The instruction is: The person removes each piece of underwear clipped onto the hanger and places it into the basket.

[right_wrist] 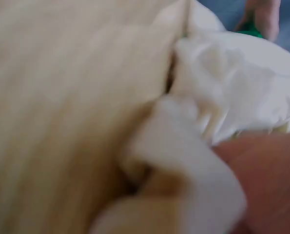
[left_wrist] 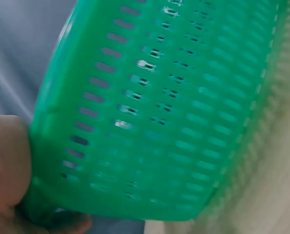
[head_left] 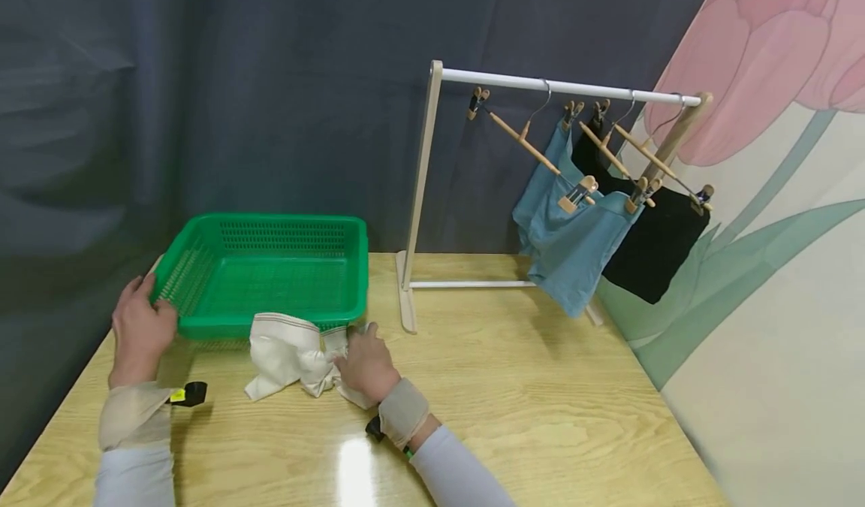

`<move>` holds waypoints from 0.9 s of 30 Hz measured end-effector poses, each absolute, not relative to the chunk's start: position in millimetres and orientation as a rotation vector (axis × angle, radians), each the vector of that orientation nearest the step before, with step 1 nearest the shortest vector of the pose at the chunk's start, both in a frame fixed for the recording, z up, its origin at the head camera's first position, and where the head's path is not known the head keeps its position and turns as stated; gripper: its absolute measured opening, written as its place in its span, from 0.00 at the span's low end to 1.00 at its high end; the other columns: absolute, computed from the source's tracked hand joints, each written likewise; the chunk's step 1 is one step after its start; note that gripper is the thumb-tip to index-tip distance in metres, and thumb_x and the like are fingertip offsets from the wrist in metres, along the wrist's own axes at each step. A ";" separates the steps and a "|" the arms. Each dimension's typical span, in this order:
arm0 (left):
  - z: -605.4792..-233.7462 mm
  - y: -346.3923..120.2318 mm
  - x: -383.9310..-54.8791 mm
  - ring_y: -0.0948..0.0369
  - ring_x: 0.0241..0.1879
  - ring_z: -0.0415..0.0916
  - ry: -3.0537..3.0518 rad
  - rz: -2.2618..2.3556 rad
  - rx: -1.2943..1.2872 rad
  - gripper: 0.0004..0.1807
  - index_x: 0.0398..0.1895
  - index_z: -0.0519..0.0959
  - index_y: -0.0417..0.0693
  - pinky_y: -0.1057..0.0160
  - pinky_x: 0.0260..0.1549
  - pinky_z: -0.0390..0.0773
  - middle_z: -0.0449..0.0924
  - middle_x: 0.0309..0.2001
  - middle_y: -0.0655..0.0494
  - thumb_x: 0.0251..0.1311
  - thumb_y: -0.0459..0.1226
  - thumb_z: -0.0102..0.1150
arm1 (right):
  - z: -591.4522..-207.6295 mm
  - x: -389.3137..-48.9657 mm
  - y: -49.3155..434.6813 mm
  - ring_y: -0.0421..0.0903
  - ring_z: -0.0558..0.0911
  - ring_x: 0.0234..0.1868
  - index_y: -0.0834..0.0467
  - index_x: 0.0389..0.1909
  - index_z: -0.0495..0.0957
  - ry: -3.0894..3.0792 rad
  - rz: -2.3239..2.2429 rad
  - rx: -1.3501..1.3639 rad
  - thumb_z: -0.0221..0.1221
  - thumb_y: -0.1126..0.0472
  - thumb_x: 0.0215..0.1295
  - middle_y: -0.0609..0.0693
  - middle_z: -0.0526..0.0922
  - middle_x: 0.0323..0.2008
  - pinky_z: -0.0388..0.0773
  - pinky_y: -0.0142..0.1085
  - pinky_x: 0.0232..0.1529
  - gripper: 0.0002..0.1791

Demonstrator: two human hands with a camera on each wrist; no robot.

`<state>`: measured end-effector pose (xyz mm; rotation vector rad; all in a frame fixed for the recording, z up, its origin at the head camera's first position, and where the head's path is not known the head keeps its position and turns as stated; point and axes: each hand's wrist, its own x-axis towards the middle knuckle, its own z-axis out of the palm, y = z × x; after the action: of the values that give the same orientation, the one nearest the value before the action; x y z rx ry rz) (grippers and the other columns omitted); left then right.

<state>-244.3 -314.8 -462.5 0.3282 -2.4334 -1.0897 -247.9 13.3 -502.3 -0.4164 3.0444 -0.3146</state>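
At the left of the head view, my left hand (head_left: 143, 330) grips the near left corner of a green plastic basket (head_left: 273, 325), with the thumb over the rim. The left wrist view shows the basket's slotted side (left_wrist: 149, 102) close up, tilted. My right hand (head_left: 368, 364) holds the right end of a crumpled white garment (head_left: 287, 349) with dark stitching along its top edge. This garment overlaps the basket's front rim and trails onto the table. In the blurred right wrist view, folds of the garment (right_wrist: 183, 161) lie beside the hand; the fingertips are mostly hidden.
A wooden rack with a white rail (head_left: 493, 79) stands at the right. On it hang a bare clip hanger (head_left: 523, 144), blue shorts (head_left: 574, 236) and a black garment (head_left: 665, 240). A dark curtain (head_left: 304, 116) backs the wooden table (head_left: 507, 417); a painted wall (head_left: 797, 289) borders the right.
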 end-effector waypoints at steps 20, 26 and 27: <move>-471.1 -313.4 -245.1 0.30 0.72 0.55 -2.303 -1.173 0.359 0.36 0.75 0.63 0.32 0.35 0.72 0.52 0.61 0.72 0.27 0.60 0.26 0.29 | -480.7 -258.3 35.6 0.64 0.81 0.45 0.73 0.67 0.67 2.825 -0.788 -0.282 0.51 0.61 0.72 0.72 0.55 0.72 0.84 0.47 0.39 0.27; -471.6 -313.6 -247.0 0.31 0.72 0.55 -2.306 -1.171 0.370 0.35 0.75 0.62 0.32 0.35 0.73 0.52 0.61 0.72 0.27 0.62 0.27 0.29 | -481.2 -251.3 26.7 0.69 0.73 0.64 0.70 0.76 0.56 2.864 -0.689 -0.249 0.54 0.25 0.61 0.69 0.44 0.79 0.82 0.50 0.51 0.60; -472.1 -313.6 -247.0 0.31 0.73 0.54 -2.309 -1.174 0.376 0.35 0.75 0.62 0.32 0.36 0.73 0.51 0.61 0.72 0.27 0.62 0.27 0.29 | -482.9 -250.5 23.6 0.68 0.74 0.64 0.69 0.77 0.56 2.902 -0.616 -0.248 0.55 0.21 0.56 0.68 0.48 0.78 0.83 0.49 0.49 0.64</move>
<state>-247.0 -313.6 -472.1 0.3757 -2.3090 -1.1735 -250.5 23.6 -482.9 -0.2480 2.9018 -0.6165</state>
